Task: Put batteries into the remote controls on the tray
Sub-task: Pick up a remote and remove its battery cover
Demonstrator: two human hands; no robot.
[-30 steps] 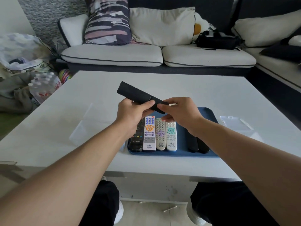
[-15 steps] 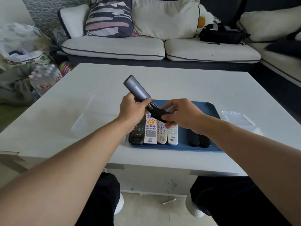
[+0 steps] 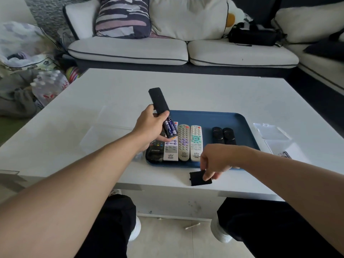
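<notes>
My left hand (image 3: 150, 125) grips one black remote (image 3: 159, 103) above the blue tray's (image 3: 240, 123) left end, two batteries (image 3: 170, 128) showing. My right hand (image 3: 216, 161) pinches its cover (image 3: 198, 178) at the table's (image 3: 111, 101) near edge. Six remotes lie on the tray.

Legible text, head view:

- Black remote (image 3: 155, 152), leftmost on tray (image 3: 214, 118): white lettering at its near end, reads approx. "THTF"; first character unclear.
- Batteries (image 3: 170, 127), two, in the open bay of the remote held by the left hand (image 3: 150, 125): white vertical print on blue casing, looks like "HUATAI"; not certain.
- Three light remotes (image 3: 184, 142): small marks at near ends and button legends, too small to read.
</notes>
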